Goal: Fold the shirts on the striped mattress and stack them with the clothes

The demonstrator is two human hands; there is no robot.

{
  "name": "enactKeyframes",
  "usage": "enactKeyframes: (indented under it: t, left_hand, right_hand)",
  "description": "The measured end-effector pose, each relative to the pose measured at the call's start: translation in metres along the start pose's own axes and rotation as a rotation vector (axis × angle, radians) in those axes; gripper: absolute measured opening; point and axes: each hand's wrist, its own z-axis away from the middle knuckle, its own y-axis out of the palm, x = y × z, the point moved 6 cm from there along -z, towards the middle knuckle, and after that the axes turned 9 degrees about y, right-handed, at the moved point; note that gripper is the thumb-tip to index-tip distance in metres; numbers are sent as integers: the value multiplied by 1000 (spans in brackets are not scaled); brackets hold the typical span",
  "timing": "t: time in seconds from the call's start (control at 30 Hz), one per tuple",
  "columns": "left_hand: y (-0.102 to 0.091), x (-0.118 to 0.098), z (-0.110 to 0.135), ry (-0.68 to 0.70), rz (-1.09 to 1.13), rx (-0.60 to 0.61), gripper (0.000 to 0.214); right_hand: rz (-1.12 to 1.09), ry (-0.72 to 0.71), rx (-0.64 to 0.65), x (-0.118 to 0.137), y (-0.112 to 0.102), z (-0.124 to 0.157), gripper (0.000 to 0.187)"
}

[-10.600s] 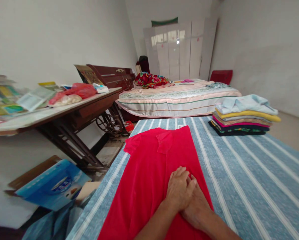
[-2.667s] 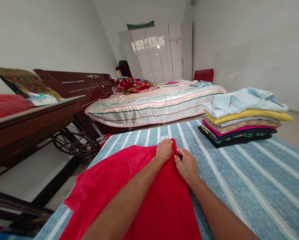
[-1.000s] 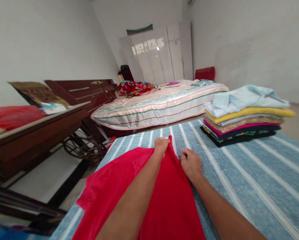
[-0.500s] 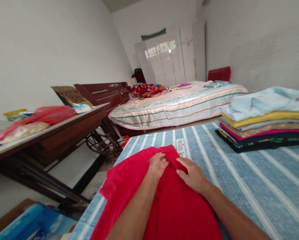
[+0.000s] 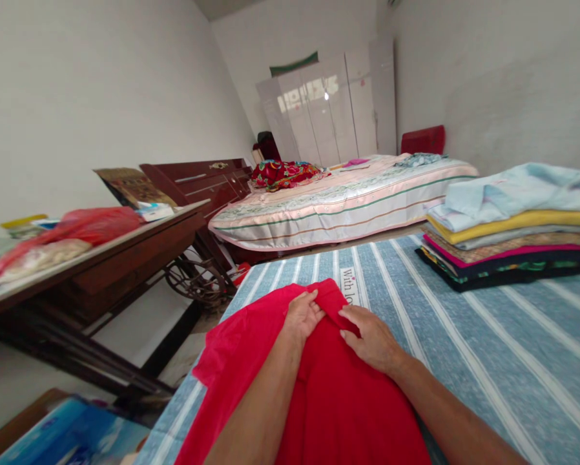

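A red shirt point(image 5: 352, 407) lies spread over the blue-and-white striped bed cover point(image 5: 503, 368), a sleeve-like flap point(image 5: 222, 342) out to the left. Near its far edge my left hand point(image 5: 303, 316) is closed on the cloth, its fingers curled at a fold. Just to the right, my right hand point(image 5: 370, 339) has the shirt's edge between thumb and fingers. A small gap of red cloth separates the two hands. My forearms cover part of the shirt, and its near end runs out of view.
A stack of folded clothes point(image 5: 513, 239) stands on the right of the cover, light blue on top. At left is a table point(image 5: 174, 223) bearing a red plastic bag point(image 5: 101, 225). Beyond lie another bed point(image 5: 348, 213) and a pale wardrobe point(image 5: 319, 116).
The view has shifted very slightly. Both hands stay at the same fold of the red shirt, with hardly any movement of fingers or cloth.
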Motion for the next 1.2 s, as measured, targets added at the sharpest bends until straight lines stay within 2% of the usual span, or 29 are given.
enactKeyframes:
  t: [0.23,0.47,0.63,0.7,0.87,1.0,1.1,1.2]
  left_hand:
    - [2,-3,3,-9,-26,37,7]
    - [11,-7,3,-51,-141,27,8]
    - [30,-12,-5,-108,-261,25,13]
    - [41,-14,-8,-127,-313,38,16]
    - [73,-7,-16,-136,-467,101,26]
    - [84,3,-22,-18,-664,66,20]
    - [80,2,-26,146,-857,22,17]
    - [70,-9,-30,302,-1102,18,17]
  right_hand:
    - [2,24,-7,-1,0,-2,36]
    - [-51,142,-50,-7,-2,-3,44]
    - [-84,175,-58,-9,-4,-4,64]
    - [-103,207,-89,-11,-7,-5,65]
    - [-41,444,-230,-34,-28,-6,58]
    - [237,473,-243,-41,-44,-6,50]
    - [370,454,-187,-42,-45,-6,39]
    - [401,424,-163,-40,-42,-6,37]
